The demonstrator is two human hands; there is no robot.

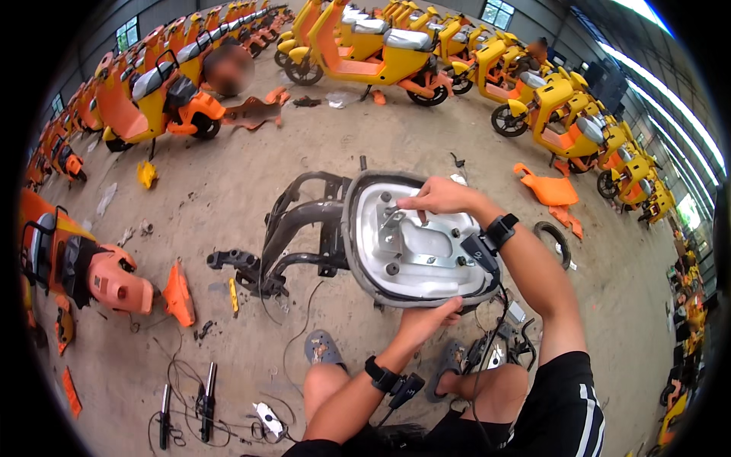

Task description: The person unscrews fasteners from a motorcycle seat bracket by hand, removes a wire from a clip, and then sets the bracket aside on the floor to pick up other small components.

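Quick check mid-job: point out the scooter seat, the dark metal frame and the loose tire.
Scooter seat (428,242): head view, middle of its silver underside.
Dark metal frame (304,216): head view, on its thick tube.
Loose tire (565,245): head view, right side of its ring.

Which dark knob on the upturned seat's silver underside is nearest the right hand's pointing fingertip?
The top-left knob, beside the fingertip of the right hand; the other visible knobs sit lower, farther away.

Seat (426,247) at center, rows of scooters (388,65) beyond it on the floor (244,160).
A frame (297,222) extends left of the seat; a tire (565,248) lies right, two tubes (208,415) left foreground.
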